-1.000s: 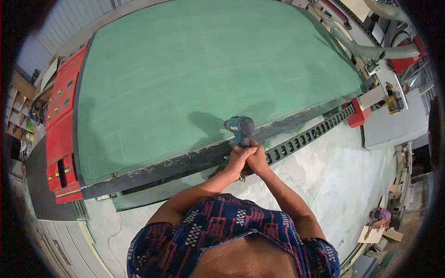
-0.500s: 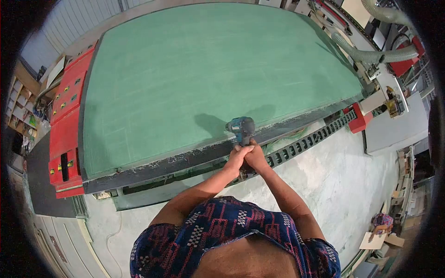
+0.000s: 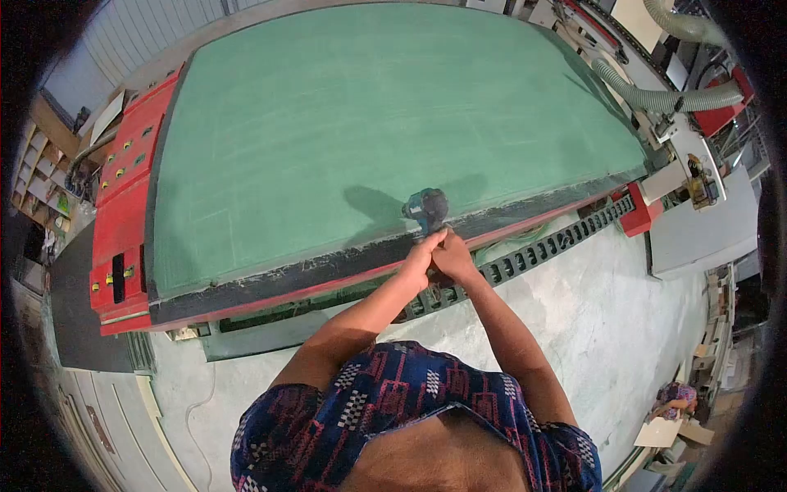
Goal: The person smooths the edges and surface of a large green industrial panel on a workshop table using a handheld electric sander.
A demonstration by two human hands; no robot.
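Observation:
A teal and black cordless drill (image 3: 425, 207) is held up at the near edge of the green tabletop (image 3: 393, 123). Its head points to the left, and its shadow falls on the green surface. My left hand (image 3: 425, 251) is closed around the lower part of the grip. My right hand (image 3: 452, 256) is wrapped round the same grip from the other side, touching the left. The fingers partly cover one another, and the handle's lower end is hidden by them.
A worn black edge strip (image 3: 270, 280) borders the tabletop. Red panels (image 3: 123, 238) line its left side. A black cable chain (image 3: 566, 239) runs below the near edge, toward a machine with a grey hose (image 3: 656, 98). Another person (image 3: 677, 398) is at the lower right.
My hands and the drill sit slightly higher in the view, still gripped together. The view has shifted a little, and more of the table's red front side shows.

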